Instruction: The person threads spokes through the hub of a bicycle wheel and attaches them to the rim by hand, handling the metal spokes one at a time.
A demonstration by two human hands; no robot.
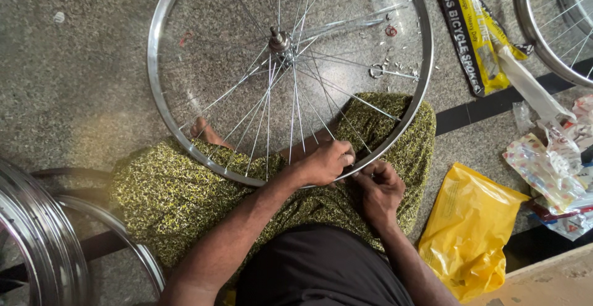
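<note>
Pinching a spoke at the wheel rim [185, 139] near lower centre, the left hand [326, 162] is closed. The right hand [380, 188], fingers curled just beside it, seems to grip something too small to tell. Steadying the rim on the lap should help.

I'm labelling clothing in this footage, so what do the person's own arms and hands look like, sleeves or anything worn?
Both forearms are bare, with no sleeves reaching them. The left hand and right hand wear no gloves, and no rings, watch or bands show. Past the arms, a dark top and a green-yellow patterned cloth over the lap.
</note>
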